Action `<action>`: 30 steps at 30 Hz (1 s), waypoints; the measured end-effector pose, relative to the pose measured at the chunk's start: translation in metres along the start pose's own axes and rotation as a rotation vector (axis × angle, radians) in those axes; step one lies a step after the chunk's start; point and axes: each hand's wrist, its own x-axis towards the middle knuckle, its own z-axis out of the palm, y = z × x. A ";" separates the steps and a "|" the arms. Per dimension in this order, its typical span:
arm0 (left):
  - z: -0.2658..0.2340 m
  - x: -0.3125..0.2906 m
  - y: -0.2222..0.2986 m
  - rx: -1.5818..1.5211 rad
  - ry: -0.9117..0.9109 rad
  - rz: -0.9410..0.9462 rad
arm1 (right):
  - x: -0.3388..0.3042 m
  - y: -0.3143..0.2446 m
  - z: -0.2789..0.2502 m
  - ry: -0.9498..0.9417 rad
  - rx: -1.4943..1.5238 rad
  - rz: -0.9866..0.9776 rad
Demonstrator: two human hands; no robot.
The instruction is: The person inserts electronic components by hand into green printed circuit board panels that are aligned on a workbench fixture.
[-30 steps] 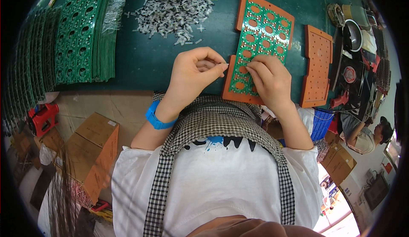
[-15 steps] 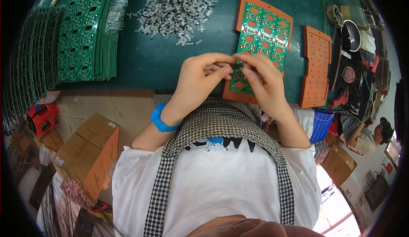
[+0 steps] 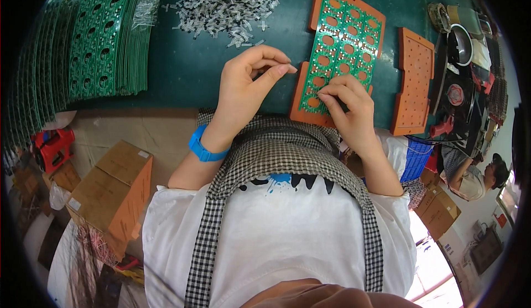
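A green circuit board panel [image 3: 328,59] with rows of oval holes lies on an orange fixture plate [image 3: 304,81]. My right hand [image 3: 349,106] is over the near end of the panel, thumb and forefinger pinched at its surface; anything between the tips is too small to make out. To the left of the plate, my left hand [image 3: 251,81] hovers with thumb and fingertips pressed together. Something tiny may be in that pinch, but it cannot be named. A pile of small clear-and-black parts [image 3: 227,6] sits beyond my left hand on the green table.
Tall stacks of green circuit boards [image 3: 105,42] stand at the left of the table [image 3: 182,81]. A second orange plate [image 3: 415,81] lies at the right, near a metal bowl [image 3: 460,45]. Cardboard boxes [image 3: 110,180] are on the floor at left. Another person [image 3: 475,175] sits far right.
My hands were close together over the panel's left edge. Now they are apart: the left has moved left and up, the right down to the panel's near end.
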 end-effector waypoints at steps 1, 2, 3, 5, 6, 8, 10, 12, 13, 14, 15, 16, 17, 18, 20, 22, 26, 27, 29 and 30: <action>0.000 0.000 -0.001 -0.045 -0.010 0.021 | -0.001 0.000 0.001 0.010 -0.001 0.015; -0.001 -0.001 -0.001 -0.045 -0.008 0.020 | -0.001 0.000 0.002 0.020 -0.002 0.030; -0.001 -0.001 -0.001 -0.050 0.005 0.017 | -0.002 0.000 0.002 0.019 -0.002 0.030; -0.001 -0.002 -0.002 -0.056 0.017 0.015 | -0.002 0.001 0.003 0.023 -0.020 0.014; -0.001 -0.002 -0.002 -0.055 0.032 0.016 | -0.002 0.001 0.003 0.023 -0.021 0.014; -0.001 -0.003 -0.001 -0.053 0.047 0.020 | -0.002 0.001 0.005 0.054 -0.023 0.002; -0.004 -0.005 0.002 -0.024 -0.013 -0.033 | -0.003 0.001 0.007 0.064 -0.028 0.009; -0.005 -0.007 0.000 -0.015 -0.026 -0.032 | -0.005 0.002 0.009 0.074 -0.035 0.016; -0.006 -0.008 -0.001 -0.006 -0.039 -0.034 | -0.006 0.003 0.011 0.097 -0.050 0.002; -0.006 -0.009 -0.002 -0.007 -0.040 -0.031 | -0.007 0.004 0.012 0.120 -0.065 -0.012; -0.006 -0.010 -0.002 -0.056 -0.049 -0.056 | -0.010 0.006 0.013 0.121 -0.064 -0.015; -0.006 -0.011 -0.002 -0.105 -0.058 -0.080 | -0.014 0.008 0.014 0.128 -0.161 -0.097; -0.004 -0.011 0.000 -0.104 -0.059 -0.078 | -0.017 0.009 0.014 0.135 -0.257 -0.179; -0.003 -0.013 0.005 -0.144 -0.073 -0.112 | -0.017 0.007 0.014 0.137 -0.256 -0.181; 0.000 -0.015 0.007 -0.182 -0.087 -0.144 | -0.017 0.001 0.013 0.138 -0.341 -0.274; 0.004 -0.017 0.005 -0.282 -0.161 -0.177 | -0.013 -0.008 0.004 0.133 -0.411 -0.301; 0.020 -0.022 0.012 -0.355 -0.211 -0.299 | -0.010 -0.008 -0.001 0.235 -0.304 -0.484; 0.023 -0.023 0.012 -0.352 -0.208 -0.297 | -0.011 -0.006 -0.002 0.237 -0.301 -0.486; 0.030 -0.025 0.007 -0.214 -0.232 -0.225 | -0.016 0.000 -0.005 0.181 -0.292 -0.597; 0.034 -0.025 0.007 -0.228 -0.226 -0.186 | -0.017 0.001 -0.005 0.183 -0.288 -0.599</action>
